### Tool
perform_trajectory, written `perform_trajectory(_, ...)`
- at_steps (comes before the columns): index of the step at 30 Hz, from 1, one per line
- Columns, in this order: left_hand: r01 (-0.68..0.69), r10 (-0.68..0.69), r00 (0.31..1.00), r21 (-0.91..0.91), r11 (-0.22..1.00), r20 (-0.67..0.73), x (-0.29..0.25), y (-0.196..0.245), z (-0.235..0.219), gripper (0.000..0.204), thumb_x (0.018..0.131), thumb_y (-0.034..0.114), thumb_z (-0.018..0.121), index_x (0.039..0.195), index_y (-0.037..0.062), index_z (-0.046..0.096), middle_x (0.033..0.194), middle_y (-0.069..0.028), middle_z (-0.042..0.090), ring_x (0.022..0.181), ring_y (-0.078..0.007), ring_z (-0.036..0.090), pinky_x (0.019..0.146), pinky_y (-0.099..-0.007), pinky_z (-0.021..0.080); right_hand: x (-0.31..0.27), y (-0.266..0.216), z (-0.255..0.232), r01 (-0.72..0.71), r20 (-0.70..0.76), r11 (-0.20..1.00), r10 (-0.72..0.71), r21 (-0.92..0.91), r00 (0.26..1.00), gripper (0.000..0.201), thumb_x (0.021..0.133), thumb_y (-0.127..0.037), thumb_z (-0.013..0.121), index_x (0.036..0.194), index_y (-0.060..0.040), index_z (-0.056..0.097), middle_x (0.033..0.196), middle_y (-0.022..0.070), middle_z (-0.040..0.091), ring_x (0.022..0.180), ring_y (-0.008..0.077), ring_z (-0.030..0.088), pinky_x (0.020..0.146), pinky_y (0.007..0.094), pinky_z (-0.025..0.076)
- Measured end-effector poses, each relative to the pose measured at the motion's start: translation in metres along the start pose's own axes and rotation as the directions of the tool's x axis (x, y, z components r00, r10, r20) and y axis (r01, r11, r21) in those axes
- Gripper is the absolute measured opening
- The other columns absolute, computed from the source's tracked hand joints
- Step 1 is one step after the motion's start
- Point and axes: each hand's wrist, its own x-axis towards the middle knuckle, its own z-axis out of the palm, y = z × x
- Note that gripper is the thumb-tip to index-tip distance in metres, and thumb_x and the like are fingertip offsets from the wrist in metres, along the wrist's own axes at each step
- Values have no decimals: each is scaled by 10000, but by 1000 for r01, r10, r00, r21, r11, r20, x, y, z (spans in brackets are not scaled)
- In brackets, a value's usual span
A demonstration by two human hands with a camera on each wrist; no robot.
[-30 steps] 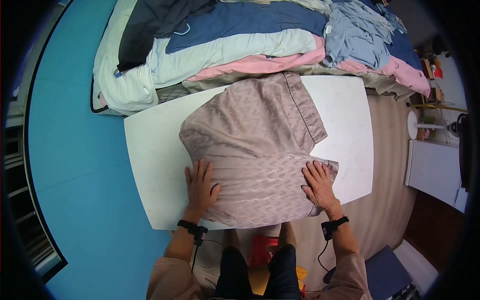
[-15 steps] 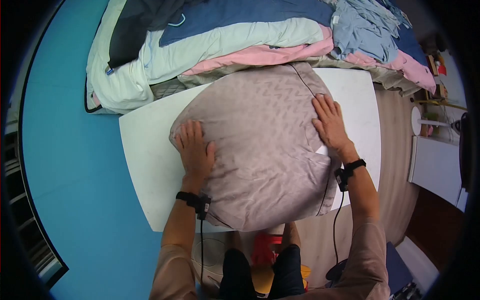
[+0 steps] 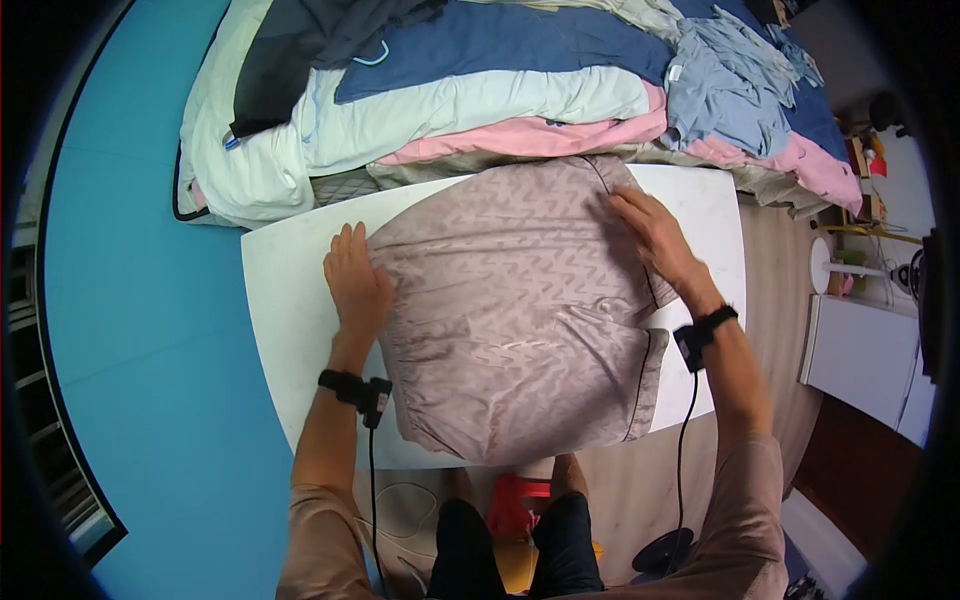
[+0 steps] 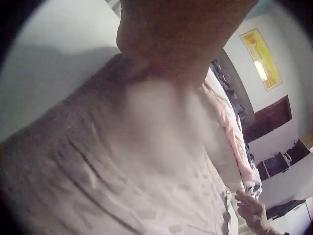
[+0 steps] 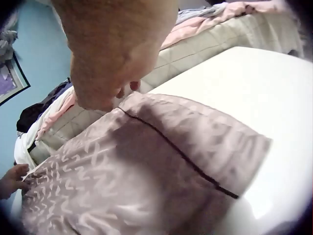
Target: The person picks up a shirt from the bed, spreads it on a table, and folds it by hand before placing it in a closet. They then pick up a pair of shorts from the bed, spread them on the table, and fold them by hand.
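A pair of mauve satin shorts (image 3: 520, 300) lies spread on a white table (image 3: 290, 330), gathered waist to the left. Dark piping marks the two leg hems on the right. At the upper left corner of the waist, my left hand (image 3: 358, 285) rests with fingers fairly straight, beside the fabric's edge. My right hand (image 3: 658, 240) is over the far leg hem, fingers loosely bent. In the right wrist view, its fingertips (image 5: 134, 86) are right at the hem's far corner. The left wrist view shows the shorts (image 4: 88, 181) below my hand, its fingers mostly hidden.
Beyond the table a bed carries a pale quilt (image 3: 480, 105), a navy cloth (image 3: 510, 40), a dark garment (image 3: 285, 75) and a crumpled blue-grey garment (image 3: 730, 80). A red stool (image 3: 508, 508) is by the person's legs. A white cabinet (image 3: 865, 350) stands at right.
Both hands moved from the near part of the shorts to the far part, then my left hand shifted outward to the edge. The far leg is straighter, and the fabric that puffed up has settled.
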Motion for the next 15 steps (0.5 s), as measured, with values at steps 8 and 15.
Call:
perform_trajectory(8, 110, -119, 990, 110, 988, 78, 18, -9, 3, 391, 719, 1, 611, 1108, 32, 592, 1001, -143, 578, 977, -340, 550, 822, -436, 460, 82, 14, 43, 99, 173, 931, -39, -352, 984, 699, 767, -18, 579, 1437, -135, 418, 1408, 159, 479, 1231, 331, 508, 1036, 399, 403)
perform_trajectory(15, 190, -198, 964, 62, 980, 178, 29, -5, -6, 139, 716, 4, 609, 849, 43, 593, 870, -142, 599, 866, -348, 575, 772, -439, 470, 93, 12, 18, -21, 329, 930, 151, -367, 932, 420, 734, -66, 627, 1150, -120, 644, 1137, 112, 618, 1104, 295, 558, 927, 408, 432)
